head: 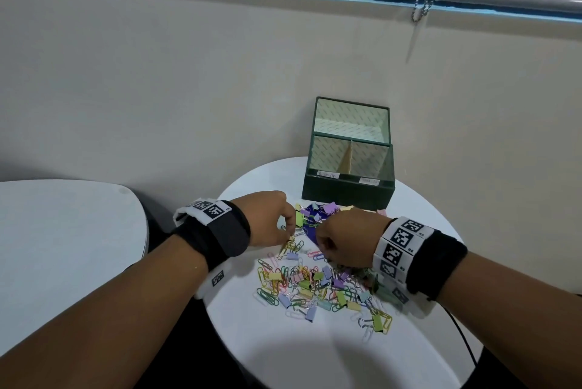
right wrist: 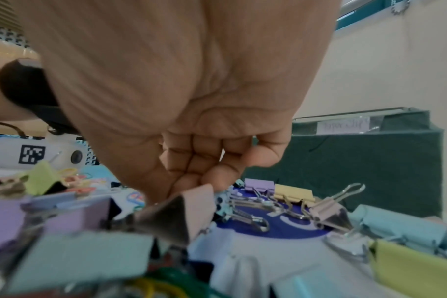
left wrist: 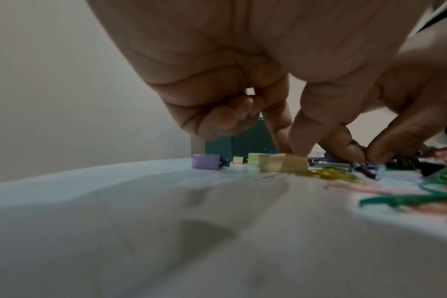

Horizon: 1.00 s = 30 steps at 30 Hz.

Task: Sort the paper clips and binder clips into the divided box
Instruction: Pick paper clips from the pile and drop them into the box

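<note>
A mixed pile of pastel binder clips and coloured paper clips is spread on the round white table. Behind it stands the green divided box, its two labelled front compartments showing nothing inside. My left hand reaches down at the pile's upper left. In the left wrist view its thumb and forefinger pinch the top of a yellow binder clip lying on the table. My right hand is curled over the pile's middle. Its fingertips hold a pink binder clip.
A purple binder clip lies apart at the pile's left edge. A second white table stands to the left across a dark gap. The wall is close behind the box. A black cable hangs off the table's right rim.
</note>
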{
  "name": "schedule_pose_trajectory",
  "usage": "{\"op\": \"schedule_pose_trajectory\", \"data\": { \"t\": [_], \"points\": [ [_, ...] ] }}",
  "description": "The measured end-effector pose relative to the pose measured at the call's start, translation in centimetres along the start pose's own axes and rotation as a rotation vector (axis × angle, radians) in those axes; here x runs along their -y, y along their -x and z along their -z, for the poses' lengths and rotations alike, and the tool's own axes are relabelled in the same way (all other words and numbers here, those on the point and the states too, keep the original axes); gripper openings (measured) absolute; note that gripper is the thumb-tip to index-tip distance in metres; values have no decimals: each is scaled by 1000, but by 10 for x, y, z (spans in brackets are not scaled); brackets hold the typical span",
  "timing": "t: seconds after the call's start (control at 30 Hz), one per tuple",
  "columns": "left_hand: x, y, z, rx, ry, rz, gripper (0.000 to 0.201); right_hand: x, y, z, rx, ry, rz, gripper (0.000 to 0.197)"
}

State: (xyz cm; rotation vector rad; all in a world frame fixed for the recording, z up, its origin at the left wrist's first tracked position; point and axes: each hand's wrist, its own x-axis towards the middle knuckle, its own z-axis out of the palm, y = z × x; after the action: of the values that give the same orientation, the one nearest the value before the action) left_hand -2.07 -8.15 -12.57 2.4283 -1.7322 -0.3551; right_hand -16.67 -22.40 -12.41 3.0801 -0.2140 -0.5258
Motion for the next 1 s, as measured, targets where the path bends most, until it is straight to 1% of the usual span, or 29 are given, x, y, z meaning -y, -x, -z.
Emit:
{"op": "schedule_pose_trajectory", "data": {
  "t": [0.07,0.13,0.2,0.27,0.33,0.4,0.47,0.53,0.57,0.63,0.67,0.7,0.73,0.77,0.8,0.87,0.9,0.93,0.97,1.0],
  "points": [
    [0,0,0,1,1,-9,7,-1,1,-1,-11,-33,1,11],
    [0,0,1,3,0,-8,9,-5,3,3,-83,-113,26,13],
    [0,-1,0,12,-21,-3,15,-13,6,11,-164,-238,42,12],
    [1,-2,0,13,-47,-2,16,-21,10,20,-233,-443,33,9],
    [2,-4,0,-2,-47,-6,12,-27,14,25,-312,-683,-21,11],
    [3,-5,0,-18,-38,-13,6,-29,17,27,-346,-976,-75,14],
    [4,-5,0,-27,-24,-21,5,-30,16,24,-329,-1375,-89,15],
    [5,-5,0,-48,4,-37,4,-33,12,21,-276,-1725,-130,27],
    [5,-5,0,-64,25,-49,4,-34,10,20,-257,-1859,-173,29],
    [4,-6,0,-90,76,-50,6,-36,9,18,-211,-2022,-257,27],
    [3,-6,0,-92,105,-33,7,-36,8,15,-180,-2032,-288,23],
    [3,-7,0,-87,130,-15,9,-34,9,15,-152,-1981,-305,19],
    [2,-8,0,-75,149,-4,10,-33,8,12,-140,-1866,-322,18],
    [0,-7,1,-58,169,4,11,-31,7,11,-130,-1663,-320,21],
    [-1,-6,1,-38,193,12,12,-28,6,11,-124,-1364,-297,23],
    [-1,-4,0,-6,255,27,13,-20,6,11,-88,-712,-192,20],
    [-2,-4,0,0,277,25,14,-15,5,10,-61,-474,-151,18],
    [-2,-3,-1,3,282,14,15,-11,5,9,-45,-305,-132,17],
    [-2,-3,-2,10,271,0,18,-7,5,7,-40,-187,-119,17],
    [-2,-4,-2,21,245,-12,22,-5,3,4,-38,-119,-111,19]
  ]
}}
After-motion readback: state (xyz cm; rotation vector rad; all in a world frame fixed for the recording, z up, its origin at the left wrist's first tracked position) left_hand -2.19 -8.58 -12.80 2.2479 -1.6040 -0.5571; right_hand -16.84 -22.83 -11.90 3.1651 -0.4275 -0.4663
